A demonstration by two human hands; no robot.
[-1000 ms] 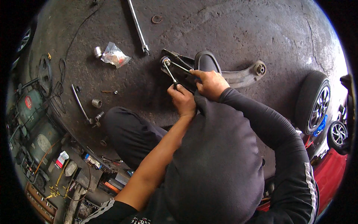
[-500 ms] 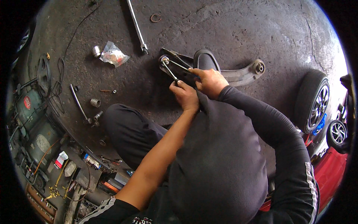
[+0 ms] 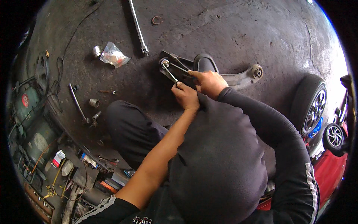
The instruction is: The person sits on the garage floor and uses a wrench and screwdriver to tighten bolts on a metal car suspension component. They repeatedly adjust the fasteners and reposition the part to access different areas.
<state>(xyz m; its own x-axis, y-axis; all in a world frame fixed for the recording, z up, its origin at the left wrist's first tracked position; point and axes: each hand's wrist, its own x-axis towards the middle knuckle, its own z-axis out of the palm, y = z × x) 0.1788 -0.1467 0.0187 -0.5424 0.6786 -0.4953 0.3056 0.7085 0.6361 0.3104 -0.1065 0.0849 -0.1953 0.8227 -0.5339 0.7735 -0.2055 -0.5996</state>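
Observation:
A metal car control arm (image 3: 244, 79) lies on the dark floor ahead of me, its curved end with a round bushing toward the right. At its left end is a ball joint (image 3: 164, 62) with a shiny stud. My left hand (image 3: 186, 96) is closed around a screwdriver (image 3: 170, 75), whose shaft slants up to that joint. Closed on a second screwdriver (image 3: 179, 67), my right hand (image 3: 211, 83) has its shaft reaching the same joint from the right. Both handles are mostly covered by my fingers. Dark cloth hides part of the arm below my hands.
A long wrench (image 3: 138, 28) and a clear plastic packet (image 3: 113, 56) lie beyond the joint, with a metal cup (image 3: 97, 51) beside the packet. A ratchet (image 3: 77, 101) and sockets (image 3: 94, 102) sit left. Wheels (image 3: 315, 106) stand right; a compressor (image 3: 31, 100) stands far left.
My view has shifted slightly. Both hands keep their grip on the screwdrivers, and the left hand has moved a little to the right; the shafts stay at the ball joint.

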